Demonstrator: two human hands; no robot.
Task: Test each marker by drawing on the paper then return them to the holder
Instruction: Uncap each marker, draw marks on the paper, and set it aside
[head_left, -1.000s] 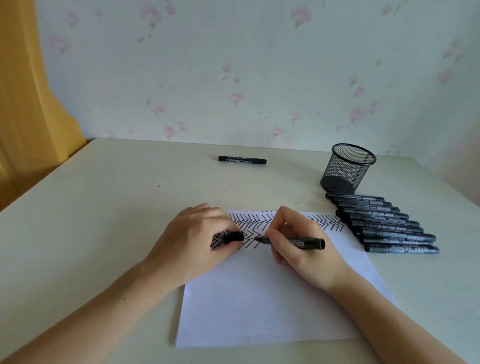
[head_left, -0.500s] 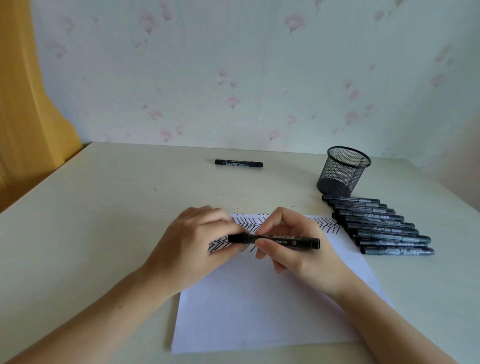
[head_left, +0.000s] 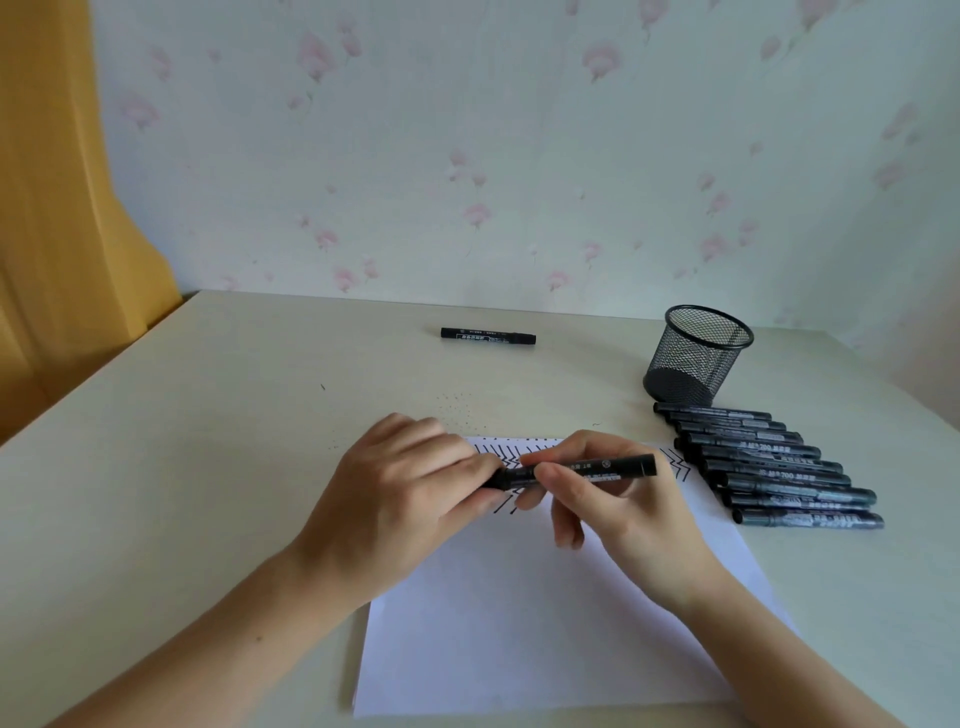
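Note:
A black marker (head_left: 597, 466) lies level above the white paper (head_left: 545, 623), held between both hands. My left hand (head_left: 405, 499) grips its capped left end; my right hand (head_left: 618, 509) pinches the barrel near the middle. The cap sits on the marker. Black zigzag strokes (head_left: 678, 464) run along the paper's top edge, partly hidden by the hands. A black mesh holder (head_left: 696, 358) stands empty at the right. A row of several black markers (head_left: 769, 467) lies on the table just in front of the holder, to the right of the paper.
One more black marker (head_left: 488, 335) lies alone near the table's (head_left: 182, 467) far edge. A flowered wall rises behind the table and a yellow curtain (head_left: 62, 208) hangs at the left. Small ink specks (head_left: 452, 405) dot the tabletop above the paper.
One second ago the cap in my left hand was apart from the marker in my right. The two came together, and the capped marker has risen slightly above the paper.

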